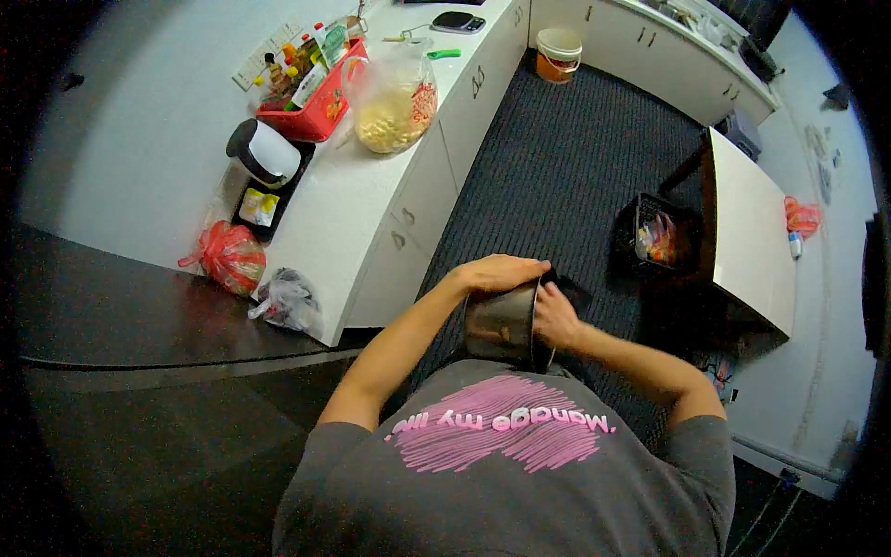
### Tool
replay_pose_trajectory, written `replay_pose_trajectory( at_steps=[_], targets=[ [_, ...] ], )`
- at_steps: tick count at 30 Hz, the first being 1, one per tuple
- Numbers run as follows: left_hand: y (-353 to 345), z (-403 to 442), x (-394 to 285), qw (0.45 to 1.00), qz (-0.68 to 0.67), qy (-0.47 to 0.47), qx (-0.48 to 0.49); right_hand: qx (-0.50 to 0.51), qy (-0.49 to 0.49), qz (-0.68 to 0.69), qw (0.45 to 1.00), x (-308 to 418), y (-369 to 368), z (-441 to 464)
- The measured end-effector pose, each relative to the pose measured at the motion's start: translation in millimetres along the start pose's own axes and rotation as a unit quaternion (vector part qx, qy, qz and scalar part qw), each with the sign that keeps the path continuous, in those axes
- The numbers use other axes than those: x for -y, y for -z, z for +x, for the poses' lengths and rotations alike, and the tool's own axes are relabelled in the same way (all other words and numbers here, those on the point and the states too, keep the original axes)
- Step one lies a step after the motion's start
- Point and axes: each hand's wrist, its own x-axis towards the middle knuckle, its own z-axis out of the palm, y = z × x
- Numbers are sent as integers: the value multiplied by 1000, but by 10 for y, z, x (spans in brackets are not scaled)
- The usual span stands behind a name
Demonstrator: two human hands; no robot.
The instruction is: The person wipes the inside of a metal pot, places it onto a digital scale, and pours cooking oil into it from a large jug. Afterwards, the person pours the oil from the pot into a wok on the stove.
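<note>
well, outstretched left hand (pixel 507 272) touches pot (pixel 501 325), right hand (pixel 557 320) at its mouth.

A kitchen: white cabinets (pixel 429 202), a long counter (pixel 357 209), seasoning bottles (pixel 310 85), a scale (pixel 458 22)

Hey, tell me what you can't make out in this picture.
- Inside of the metal pot: head view, hidden by its wall and the right hand.
- Anything in the right hand: head view, hidden by the hand itself.
- Scale readout: head view, too small.
- Dark object: head view, cut off by the top edge.
</note>
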Motion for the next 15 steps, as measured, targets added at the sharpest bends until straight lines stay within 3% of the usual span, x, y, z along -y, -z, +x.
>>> replay_pose_trajectory(
  at_steps=[3, 4, 5, 7, 9, 12, 14, 15],
  targets=[
    [-48, 223, 363, 985, -135, 61, 93, -62, 118, -5, 991, -313, 224, 162],
    [2, 149, 285, 948, -275, 116, 107, -98, 196, 4, 976, -346, 373, 218],
    [86, 107, 196, 951, -252, 145, 102, -108, 268, -17, 957, -333, 350, 281],
    [86, 59, 99, 949, -269, 155, 48, -139, 304, 4, 943, -264, 394, 407],
    [110, 110, 143, 961, -243, 114, 60, -67, 313, -41, 946, -323, 325, 474],
    [66, 84, 252, 970, -219, 95, 39, -55, 103, 40, 992, -169, -13, 409],
    [92, 28, 308, 988, -145, 59, 14, -26, -49, 59, 997, 63, -12, 361],
    [110, -58, 186, 982, -186, 30, 5, -59, -116, 70, 989, 158, -9, 344]
  ],
)
